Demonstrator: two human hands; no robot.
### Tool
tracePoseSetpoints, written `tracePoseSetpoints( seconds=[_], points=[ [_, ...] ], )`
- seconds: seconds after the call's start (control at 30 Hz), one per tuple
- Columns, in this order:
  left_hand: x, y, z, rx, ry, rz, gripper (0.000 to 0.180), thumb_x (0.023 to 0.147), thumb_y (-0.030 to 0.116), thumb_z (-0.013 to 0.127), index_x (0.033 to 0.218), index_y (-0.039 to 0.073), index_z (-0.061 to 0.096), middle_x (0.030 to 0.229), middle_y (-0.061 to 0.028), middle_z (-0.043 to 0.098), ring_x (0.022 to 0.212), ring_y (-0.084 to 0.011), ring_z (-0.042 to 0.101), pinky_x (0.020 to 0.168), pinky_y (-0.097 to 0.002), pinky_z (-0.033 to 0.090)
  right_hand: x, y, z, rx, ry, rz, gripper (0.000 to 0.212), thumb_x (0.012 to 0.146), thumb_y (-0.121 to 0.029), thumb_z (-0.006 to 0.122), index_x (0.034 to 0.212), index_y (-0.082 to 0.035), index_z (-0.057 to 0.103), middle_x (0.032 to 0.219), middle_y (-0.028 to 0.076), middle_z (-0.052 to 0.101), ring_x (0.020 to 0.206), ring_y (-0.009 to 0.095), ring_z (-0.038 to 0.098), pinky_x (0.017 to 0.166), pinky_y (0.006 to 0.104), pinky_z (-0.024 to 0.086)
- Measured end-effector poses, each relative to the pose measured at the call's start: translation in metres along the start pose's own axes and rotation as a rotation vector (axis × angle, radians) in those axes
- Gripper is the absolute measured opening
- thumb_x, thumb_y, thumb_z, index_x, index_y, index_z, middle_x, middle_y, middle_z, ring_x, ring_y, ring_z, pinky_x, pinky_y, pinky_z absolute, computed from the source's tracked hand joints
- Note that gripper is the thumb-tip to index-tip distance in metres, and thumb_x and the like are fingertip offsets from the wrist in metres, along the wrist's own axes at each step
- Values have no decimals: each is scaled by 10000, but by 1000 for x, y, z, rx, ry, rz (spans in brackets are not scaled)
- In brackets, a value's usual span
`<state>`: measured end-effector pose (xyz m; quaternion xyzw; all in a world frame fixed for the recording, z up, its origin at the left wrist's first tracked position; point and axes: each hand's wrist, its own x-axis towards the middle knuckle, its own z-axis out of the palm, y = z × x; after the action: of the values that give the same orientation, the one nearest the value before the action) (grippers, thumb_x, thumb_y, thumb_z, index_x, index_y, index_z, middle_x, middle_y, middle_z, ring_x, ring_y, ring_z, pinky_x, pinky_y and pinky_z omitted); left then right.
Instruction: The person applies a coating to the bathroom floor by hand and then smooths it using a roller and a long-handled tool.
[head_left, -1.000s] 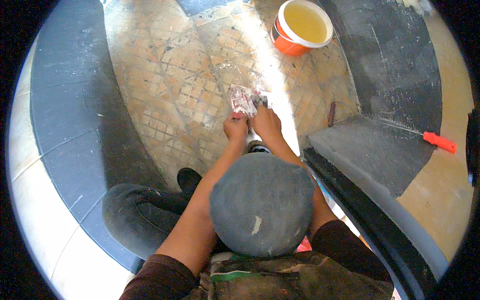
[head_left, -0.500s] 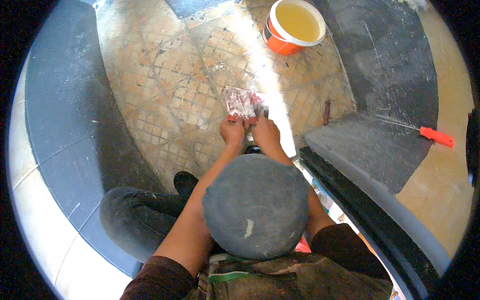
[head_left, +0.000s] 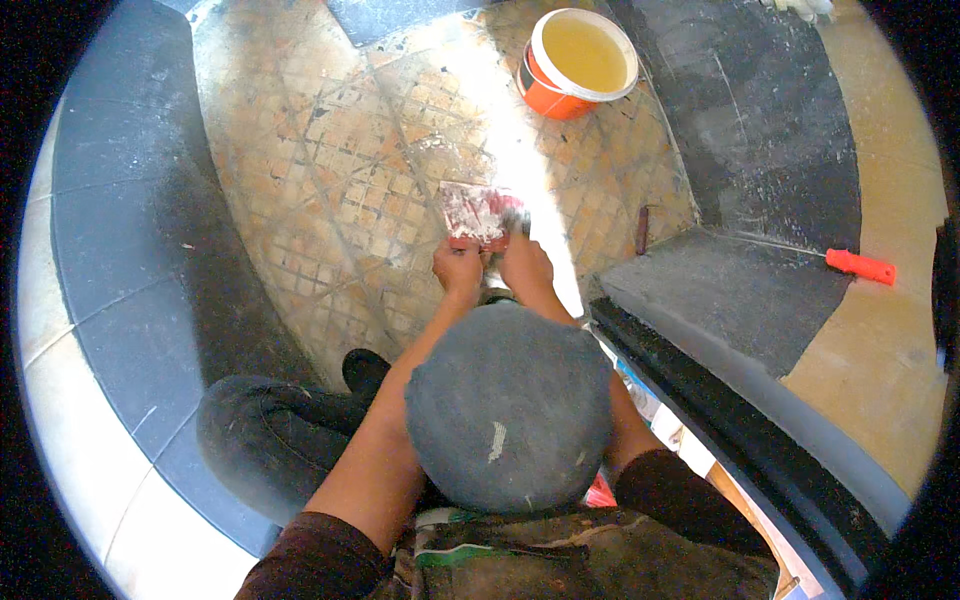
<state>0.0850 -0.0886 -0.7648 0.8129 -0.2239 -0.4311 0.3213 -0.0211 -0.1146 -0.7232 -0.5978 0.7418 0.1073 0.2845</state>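
My left hand [head_left: 458, 270] is closed on the near edge of a flat red spreader plate [head_left: 473, 212], smeared with white paste. Close beside it, my right hand [head_left: 527, 266] is closed at the plate's right side. A small dark shape, perhaps a scraper blade, shows above the right fingers, too blurred to tell for sure. The plate is above the tiled floor [head_left: 350, 150], in front of my knee [head_left: 515, 400], which hides part of my right forearm.
An orange bucket [head_left: 560, 103] with yellowish liquid stands ahead on the right. A paint roller [head_left: 862, 266] with a red-orange part lies on the dark surface at right. A small brown bar [head_left: 642, 230] is near the step. A dark curved band [head_left: 130, 230] runs along the left.
The view has shifted slightly, so bucket and roller appear a little further left. Both hands stay at the plate, which is tilted slightly differently; the right fingers have moved a little against it.
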Motion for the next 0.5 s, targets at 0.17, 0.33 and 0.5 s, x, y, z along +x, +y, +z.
tracePoseSetpoints(
  seconds=[0.17, 0.33, 0.5],
  points=[
    [9, -6, 1, 35, -12, 101, 216, 730, 188, 746, 795, 10, 641, 769, -157, 689, 678, -296, 676, 635, -401, 526, 0, -16, -11, 22, 21, 3, 257, 852, -159, 572, 993, 45, 643, 920, 265, 680, 888, 391, 685, 774, 477, 554],
    [6, -10, 11, 53, -8, 67, 209, 731, 197, 740, 801, 24, 645, 777, -166, 689, 744, -343, 675, 691, -424, 520, 25, -24, -51, -69, -62, -39, 290, 898, -183, 534, 1055, 52, 598, 937, 268, 675, 922, 409, 671, 818, 499, 536],
    [23, -31, 11, 67, 16, 106, 200, 746, 211, 705, 787, 24, 648, 770, -188, 679, 756, -378, 667, 693, -446, 517, -10, -31, -7, -16, -13, -23, 224, 851, -155, 574, 967, 28, 633, 935, 240, 680, 898, 389, 677, 801, 487, 546]
  ],
)
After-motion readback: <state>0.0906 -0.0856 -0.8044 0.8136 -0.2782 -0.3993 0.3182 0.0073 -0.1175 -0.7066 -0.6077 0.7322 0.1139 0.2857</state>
